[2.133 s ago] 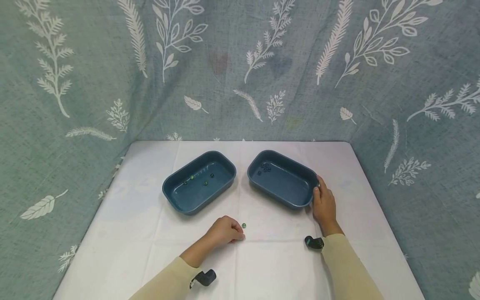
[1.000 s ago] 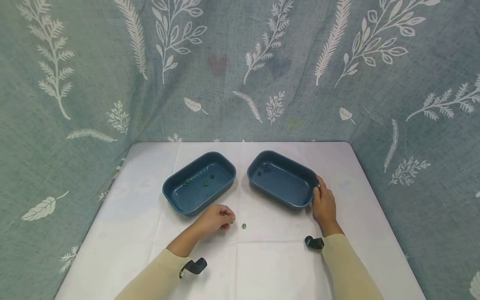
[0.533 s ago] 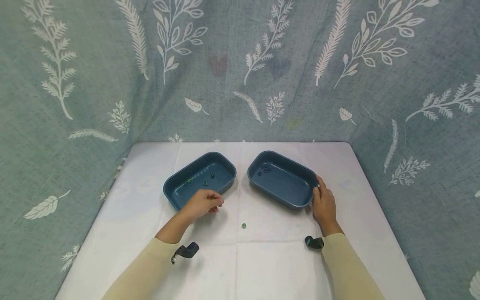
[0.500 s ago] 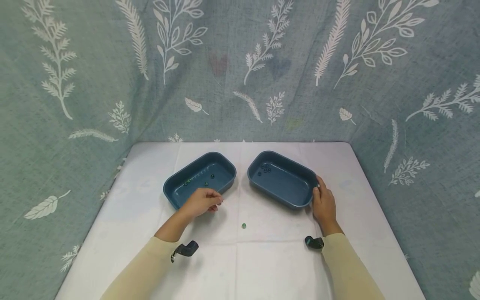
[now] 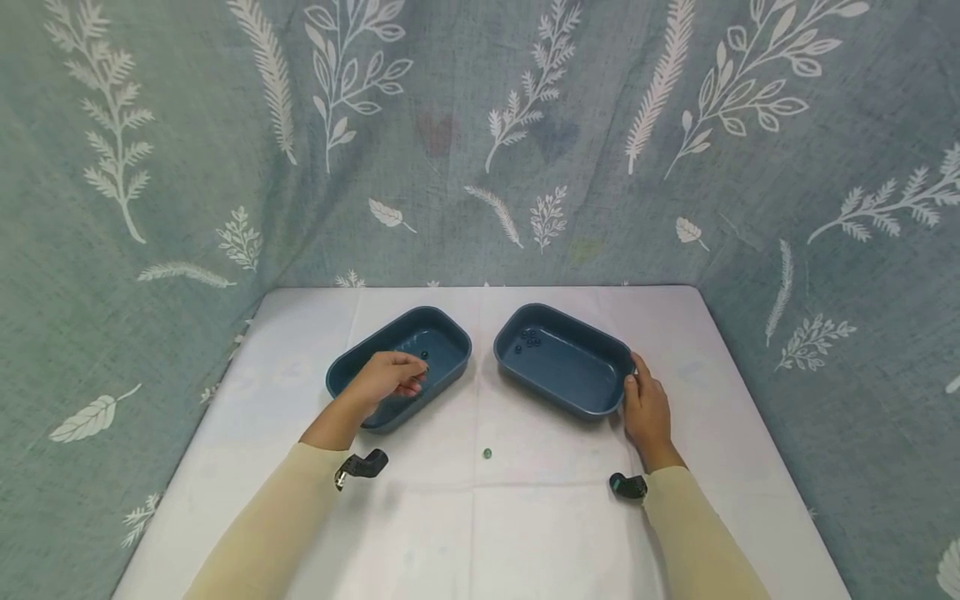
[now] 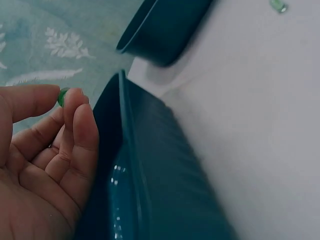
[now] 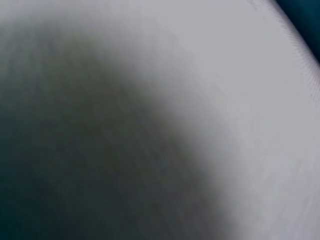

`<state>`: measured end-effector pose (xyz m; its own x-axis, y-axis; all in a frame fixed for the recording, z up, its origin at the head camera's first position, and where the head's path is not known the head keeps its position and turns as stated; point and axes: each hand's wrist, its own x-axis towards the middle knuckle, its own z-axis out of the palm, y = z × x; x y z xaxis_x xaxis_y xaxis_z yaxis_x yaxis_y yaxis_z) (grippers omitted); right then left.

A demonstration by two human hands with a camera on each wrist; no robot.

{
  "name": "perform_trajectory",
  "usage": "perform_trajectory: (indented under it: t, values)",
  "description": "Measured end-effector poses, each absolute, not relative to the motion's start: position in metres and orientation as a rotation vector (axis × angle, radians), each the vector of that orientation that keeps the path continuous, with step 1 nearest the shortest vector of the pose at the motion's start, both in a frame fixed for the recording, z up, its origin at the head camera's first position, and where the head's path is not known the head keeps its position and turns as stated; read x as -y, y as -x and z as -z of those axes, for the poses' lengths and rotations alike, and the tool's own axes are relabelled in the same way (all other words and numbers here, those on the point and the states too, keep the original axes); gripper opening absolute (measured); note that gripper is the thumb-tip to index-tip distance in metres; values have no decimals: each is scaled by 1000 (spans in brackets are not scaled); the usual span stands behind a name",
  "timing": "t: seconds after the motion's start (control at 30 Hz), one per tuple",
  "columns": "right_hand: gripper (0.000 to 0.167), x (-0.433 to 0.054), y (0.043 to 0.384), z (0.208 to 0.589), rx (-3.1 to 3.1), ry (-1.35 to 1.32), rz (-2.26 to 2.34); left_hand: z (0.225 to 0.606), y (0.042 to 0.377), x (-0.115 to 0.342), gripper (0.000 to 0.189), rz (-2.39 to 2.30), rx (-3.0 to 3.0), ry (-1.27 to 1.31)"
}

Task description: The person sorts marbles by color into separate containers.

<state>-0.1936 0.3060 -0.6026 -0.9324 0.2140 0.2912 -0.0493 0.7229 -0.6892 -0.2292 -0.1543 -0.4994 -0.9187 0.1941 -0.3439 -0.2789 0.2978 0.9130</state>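
Note:
My left hand (image 5: pixel 386 379) is above the left blue tray (image 5: pixel 352 358), pinching a green marble (image 6: pixel 62 97) between thumb and fingertips. Inside that tray a dark marble (image 5: pixel 424 355) shows beyond the fingers; the hand covers part of the floor. On the right, my right hand (image 5: pixel 648 408) holds the outer end of a second blue tray (image 5: pixel 562 403) by its rim. Several dark marbles (image 5: pixel 532 342) lie clustered toward that tray's far left end. The right wrist view is mostly a dark blur, and its hand is not visible there.
A loose green marble (image 5: pixel 487 454) lies on the white cloth (image 5: pixel 540 533) in front of the trays. A patterned grey-green curtain (image 5: pixel 450 192) encloses the back and sides of the table.
My left hand has moved from beside the loose marble, up and left, to over the left tray, carrying the pinched marble. My right hand has stayed at the right tray.

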Motion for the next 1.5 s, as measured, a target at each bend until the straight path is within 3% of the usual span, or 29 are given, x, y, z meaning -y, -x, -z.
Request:
perform_trajectory:
  t: [0.73,1.5]
  values:
    - [47,-307,194,601,2592,145,-1033,514,282,173,40,-1737,-2035,231]
    - [47,-307,197,604,2585,145,-1019,542,300,178,36,-1774,-1908,520]
